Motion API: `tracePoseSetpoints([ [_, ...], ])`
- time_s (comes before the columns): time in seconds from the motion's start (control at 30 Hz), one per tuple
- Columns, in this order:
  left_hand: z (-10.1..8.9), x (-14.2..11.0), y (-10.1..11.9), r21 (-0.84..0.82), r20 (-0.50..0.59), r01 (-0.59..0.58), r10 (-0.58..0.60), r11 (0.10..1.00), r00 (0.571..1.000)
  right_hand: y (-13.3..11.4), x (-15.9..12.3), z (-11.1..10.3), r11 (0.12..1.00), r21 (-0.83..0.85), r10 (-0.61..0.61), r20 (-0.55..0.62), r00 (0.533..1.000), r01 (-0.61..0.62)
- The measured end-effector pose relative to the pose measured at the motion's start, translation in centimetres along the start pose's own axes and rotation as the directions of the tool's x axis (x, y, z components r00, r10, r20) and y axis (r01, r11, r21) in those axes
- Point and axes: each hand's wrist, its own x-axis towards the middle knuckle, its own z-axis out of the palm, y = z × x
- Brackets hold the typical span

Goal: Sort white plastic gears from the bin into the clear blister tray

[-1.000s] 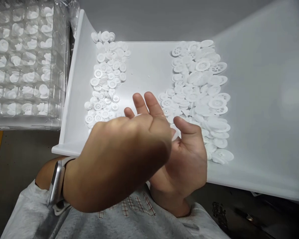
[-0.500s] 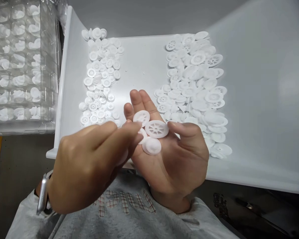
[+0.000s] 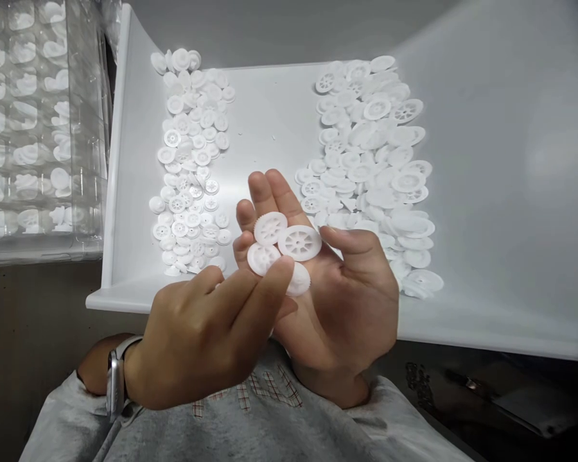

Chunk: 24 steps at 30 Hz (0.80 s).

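Observation:
My right hand (image 3: 337, 301) is palm up with its fingers stretched out, bearing several white plastic gears. A spoked oval-looking gear (image 3: 299, 242) lies near the thumb, a second gear (image 3: 270, 228) rests on the fingers, and a third gear (image 3: 262, 258) sits to the left below it. The lowest gear (image 3: 299, 280) is partly covered by the fingers of my left hand (image 3: 202, 333). The left index fingertip presses on this lowest gear, its thumb mostly hidden beneath. A watch is on the left wrist.
A white tray (image 3: 264, 122) with raised walls lies ahead. Small white gears (image 3: 192, 154) are heaped on its left side, larger ones (image 3: 380, 160) on its right. At far left stands a clear compartment tray (image 3: 29, 128) filled with white parts.
My left hand has moved right and slightly down across the palm, from the left gear to the lowest one. The left gear is now uncovered. My right hand has barely moved.

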Motion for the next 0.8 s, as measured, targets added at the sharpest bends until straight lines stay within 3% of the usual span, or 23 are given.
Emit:
tracePoseSetpoints([
  [0.6,-0.38,0.28,0.61,0.009,0.069,-0.074,0.073,0.997,0.995,0.33,-0.09,-0.15,0.999,-0.006,-0.050,-0.043,0.998,0.050],
  [0.8,0.34,0.30,0.93,0.093,-0.004,-0.062,0.062,0.994,0.998,0.37,-0.09,-0.21,0.998,0.007,-0.070,-0.048,0.996,0.070],
])
